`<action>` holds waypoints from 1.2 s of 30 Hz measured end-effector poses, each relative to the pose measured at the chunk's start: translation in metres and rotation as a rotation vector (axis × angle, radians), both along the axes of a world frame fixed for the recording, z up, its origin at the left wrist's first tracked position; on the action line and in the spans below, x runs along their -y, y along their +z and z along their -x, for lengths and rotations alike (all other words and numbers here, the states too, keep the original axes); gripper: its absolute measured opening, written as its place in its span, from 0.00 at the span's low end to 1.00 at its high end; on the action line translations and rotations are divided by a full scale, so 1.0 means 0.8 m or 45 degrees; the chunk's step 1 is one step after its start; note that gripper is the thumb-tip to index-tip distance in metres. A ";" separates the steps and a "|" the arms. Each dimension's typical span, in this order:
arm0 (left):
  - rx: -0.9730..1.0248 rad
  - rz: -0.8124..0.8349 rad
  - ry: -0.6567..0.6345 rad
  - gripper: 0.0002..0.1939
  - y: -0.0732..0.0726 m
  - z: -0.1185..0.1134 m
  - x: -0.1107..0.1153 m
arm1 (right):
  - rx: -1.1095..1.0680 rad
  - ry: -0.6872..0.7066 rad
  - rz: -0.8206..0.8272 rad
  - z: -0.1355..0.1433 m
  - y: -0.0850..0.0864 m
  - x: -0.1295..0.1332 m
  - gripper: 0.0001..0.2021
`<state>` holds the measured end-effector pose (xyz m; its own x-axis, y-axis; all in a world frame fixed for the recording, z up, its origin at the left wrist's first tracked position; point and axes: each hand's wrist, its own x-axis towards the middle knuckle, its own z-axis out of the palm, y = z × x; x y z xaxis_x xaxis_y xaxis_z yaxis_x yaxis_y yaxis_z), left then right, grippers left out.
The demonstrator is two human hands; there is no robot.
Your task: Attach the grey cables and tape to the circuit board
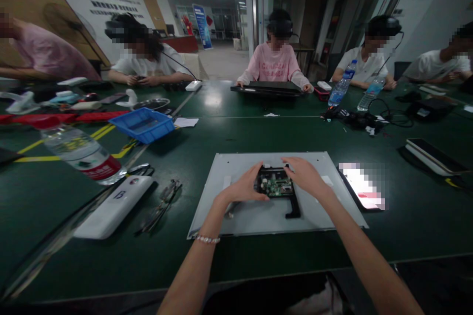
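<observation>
A flat light-grey panel (pixel 244 219) lies on the table in front of me. Over its middle is a black plastic frame (pixel 294 206) with a green circuit board (pixel 275 186) set in it. My left hand (pixel 246 186) grips the frame's left side, thumb near the lower edge and fingers at the upper left corner. At the upper right corner, my right hand (pixel 305 173) has its fingers and thumb curved against the frame. The frame's side edges are partly hidden by my fingers. Whether it rests on the panel or is slightly lifted I cannot tell.
A lit phone (pixel 362 187) lies right of the panel. To the left are glasses (pixel 160 206), a white power bank (pixel 116 206), a tilted water bottle (pixel 83 152) and a blue tray (pixel 144 125). Cables run along the left. Across the table, a person holds a black panel (pixel 268 90).
</observation>
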<state>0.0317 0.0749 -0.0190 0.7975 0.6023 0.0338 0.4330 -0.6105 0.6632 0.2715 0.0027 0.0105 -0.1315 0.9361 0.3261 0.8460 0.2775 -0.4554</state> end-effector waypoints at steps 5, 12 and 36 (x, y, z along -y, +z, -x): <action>-0.028 0.032 -0.014 0.59 0.007 0.000 0.002 | -0.037 -0.103 0.077 -0.067 -0.032 0.057 0.17; -0.050 0.045 -0.001 0.58 0.010 -0.001 0.005 | -0.048 -0.045 0.121 -0.093 -0.070 0.082 0.19; -0.089 0.055 0.004 0.58 0.020 -0.003 0.009 | 0.640 -0.127 0.108 -0.051 -0.038 0.052 0.11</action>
